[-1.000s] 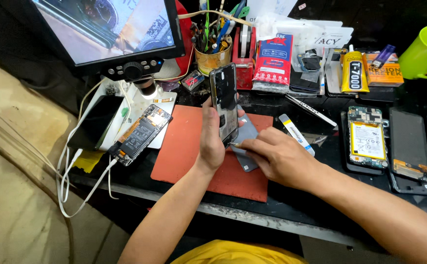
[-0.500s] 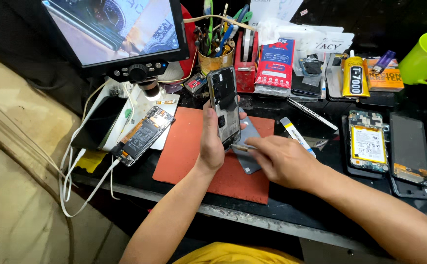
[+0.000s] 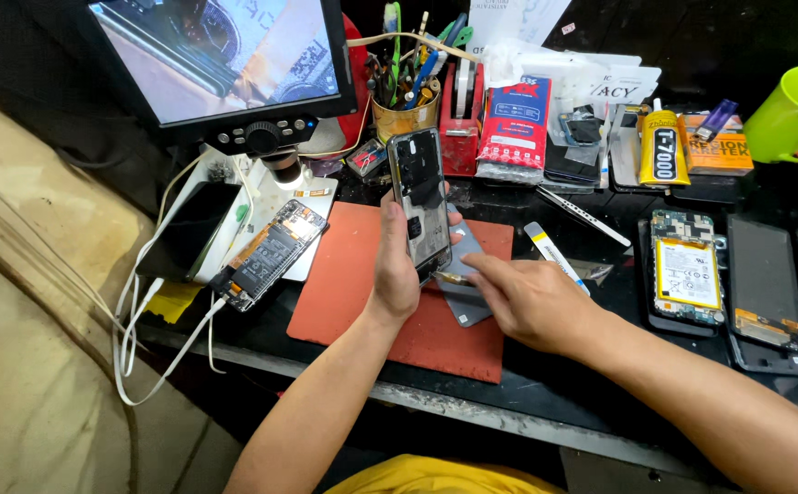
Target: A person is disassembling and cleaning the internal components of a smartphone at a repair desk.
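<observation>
A glossy, glass-like black face is shown by the phone point(image 3: 420, 203). The red mat point(image 3: 362, 284) beneath it looks matt and rubbery. At three o'clock, the opened phone point(image 3: 689, 274) shows a smooth yellow battery wrap. At one o'clock, the green cup point(image 3: 797, 114) appears shiny plastic.

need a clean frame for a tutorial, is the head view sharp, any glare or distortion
Head view: mostly sharp on the left hand, right hand and phone; the monitor is bright and washed out, with glare on the phone's glossy face; wide-angle bending shows at the edges, as on the tilted green mug; the far left is dim.
</observation>
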